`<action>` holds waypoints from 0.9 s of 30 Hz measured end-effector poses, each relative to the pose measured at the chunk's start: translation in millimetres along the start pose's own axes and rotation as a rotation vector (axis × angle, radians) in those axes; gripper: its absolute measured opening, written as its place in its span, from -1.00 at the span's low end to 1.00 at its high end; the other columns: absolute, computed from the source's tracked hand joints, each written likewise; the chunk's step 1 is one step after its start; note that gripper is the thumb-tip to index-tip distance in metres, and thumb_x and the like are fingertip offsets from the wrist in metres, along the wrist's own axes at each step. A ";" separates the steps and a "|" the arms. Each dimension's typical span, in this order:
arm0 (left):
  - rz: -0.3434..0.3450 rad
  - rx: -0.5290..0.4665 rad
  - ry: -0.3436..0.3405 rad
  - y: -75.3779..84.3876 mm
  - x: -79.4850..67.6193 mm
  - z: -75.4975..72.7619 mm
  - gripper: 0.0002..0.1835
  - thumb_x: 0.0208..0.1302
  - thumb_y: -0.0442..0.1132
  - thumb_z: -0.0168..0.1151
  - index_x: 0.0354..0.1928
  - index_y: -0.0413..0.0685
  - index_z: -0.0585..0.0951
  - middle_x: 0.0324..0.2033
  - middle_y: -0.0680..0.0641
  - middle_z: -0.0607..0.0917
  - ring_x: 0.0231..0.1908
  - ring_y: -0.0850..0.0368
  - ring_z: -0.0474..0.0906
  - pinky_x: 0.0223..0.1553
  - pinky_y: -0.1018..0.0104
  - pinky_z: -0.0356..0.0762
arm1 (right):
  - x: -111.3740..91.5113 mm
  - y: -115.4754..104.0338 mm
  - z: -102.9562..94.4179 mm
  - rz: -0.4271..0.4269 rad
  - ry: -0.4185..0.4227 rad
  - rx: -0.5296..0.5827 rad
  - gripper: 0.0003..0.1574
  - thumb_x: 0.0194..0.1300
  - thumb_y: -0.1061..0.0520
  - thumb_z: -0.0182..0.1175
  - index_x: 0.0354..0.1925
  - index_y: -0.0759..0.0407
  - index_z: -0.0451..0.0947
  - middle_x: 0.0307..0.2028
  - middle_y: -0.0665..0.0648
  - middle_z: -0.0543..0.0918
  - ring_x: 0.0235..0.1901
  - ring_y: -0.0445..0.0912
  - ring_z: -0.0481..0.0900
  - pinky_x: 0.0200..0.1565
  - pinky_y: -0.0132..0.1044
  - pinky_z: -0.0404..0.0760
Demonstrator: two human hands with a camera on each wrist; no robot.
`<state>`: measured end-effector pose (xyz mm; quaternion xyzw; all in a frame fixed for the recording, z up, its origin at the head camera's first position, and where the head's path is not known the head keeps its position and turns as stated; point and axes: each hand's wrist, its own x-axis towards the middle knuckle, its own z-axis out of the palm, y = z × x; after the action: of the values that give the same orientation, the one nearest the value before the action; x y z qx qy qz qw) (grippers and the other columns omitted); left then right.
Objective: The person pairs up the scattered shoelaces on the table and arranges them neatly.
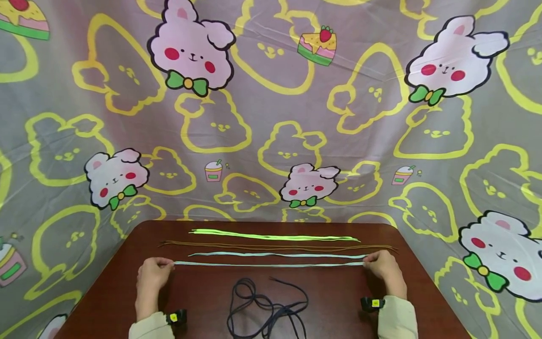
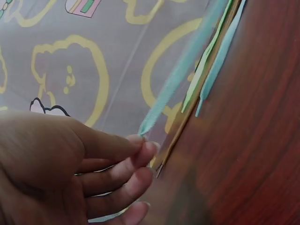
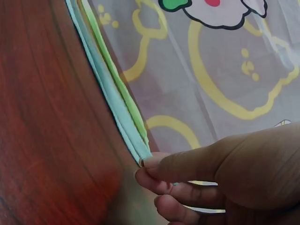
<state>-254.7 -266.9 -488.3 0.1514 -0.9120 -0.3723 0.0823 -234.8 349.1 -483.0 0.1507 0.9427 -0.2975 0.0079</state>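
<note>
A light blue shoelace (image 1: 267,265) stretches nearly straight between both hands, crosswise over the table. The left hand (image 1: 152,282) pinches its left end between thumb and forefinger; in the left wrist view the lace (image 2: 171,86) runs up and away from the fingertips. At the other end, the right hand (image 1: 386,273) pinches the lace between thumb and finger, with the tip peeking out in the right wrist view. Just behind lies a second light blue shoelace (image 1: 271,255), its right end close to the right hand.
Farther back on the dark red-brown table (image 1: 199,292) lie a brown lace (image 1: 271,246) and a neon yellow-green lace (image 1: 271,237), both roughly straight. A dark lace (image 1: 254,297) sprawls in loose loops at the front. A patterned cloth (image 1: 262,108) hangs around the table.
</note>
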 end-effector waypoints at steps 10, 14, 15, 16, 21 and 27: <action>-0.092 0.086 -0.241 -7.1 0.9 2.7 -0.87 0.11 -0.24 0.23 -0.44 -0.14 0.68 -0.34 -0.21 0.64 -0.27 -0.16 0.51 -0.34 -0.04 0.38 | -5.5 6.9 -0.6 0.169 0.021 -0.016 -0.77 0.02 0.00 0.31 -0.50 0.15 0.67 -0.48 0.16 0.62 -0.48 0.04 0.49 -0.53 -0.09 0.40; -0.106 0.068 -0.267 -9.0 0.4 6.4 -0.85 0.14 -0.23 0.22 -0.45 -0.17 0.67 -0.46 -0.14 0.64 -0.40 -0.05 0.52 -0.41 0.06 0.39 | -4.8 9.5 0.5 0.196 0.025 -0.011 -0.71 0.02 -0.06 0.32 -0.53 0.15 0.66 -0.48 0.19 0.61 -0.47 0.06 0.50 -0.52 -0.09 0.40; -0.108 0.064 -0.282 -9.5 0.1 7.8 -0.83 0.14 -0.22 0.22 -0.46 -0.18 0.66 -0.53 -0.10 0.64 -0.48 0.01 0.50 -0.46 0.12 0.38 | -4.4 10.5 0.6 0.198 0.022 -0.011 -0.71 0.03 -0.06 0.32 -0.52 0.15 0.66 -0.46 0.19 0.61 -0.46 0.07 0.50 -0.50 -0.08 0.41; -0.104 0.051 -0.302 -9.9 0.0 9.5 -0.82 0.16 -0.22 0.20 -0.46 -0.20 0.66 -0.59 -0.06 0.63 -0.56 0.08 0.47 -0.51 0.19 0.36 | -4.4 11.2 0.3 0.198 0.018 -0.010 -0.71 0.04 -0.06 0.31 -0.51 0.15 0.66 -0.45 0.20 0.61 -0.45 0.07 0.51 -0.50 -0.07 0.41; -0.068 0.013 -0.369 -10.8 -0.6 17.3 -0.77 0.22 -0.22 0.12 -0.47 -0.24 0.61 -0.78 0.03 0.58 -0.79 0.27 0.27 -0.68 0.38 0.23 | -5.1 14.3 -2.1 0.170 -0.004 -0.017 -0.77 0.09 0.04 0.19 -0.52 0.17 0.62 -0.48 0.16 0.59 -0.47 0.03 0.48 -0.49 -0.07 0.39; -0.063 0.109 -0.328 -4.1 2.9 18.4 -0.75 0.24 -0.17 0.10 -0.55 -0.11 0.57 -0.76 0.04 0.57 -0.71 0.19 0.37 -0.60 0.25 0.25 | -4.5 12.7 -2.5 0.129 -0.027 -0.022 -0.78 0.08 0.09 0.13 -0.60 0.15 0.55 -0.56 0.10 0.51 -0.54 -0.01 0.42 -0.52 -0.13 0.35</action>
<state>-261.4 -258.6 -504.2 0.1212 -0.9269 -0.3443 -0.0876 -226.6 359.1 -487.6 0.2070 0.9341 -0.2878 0.0415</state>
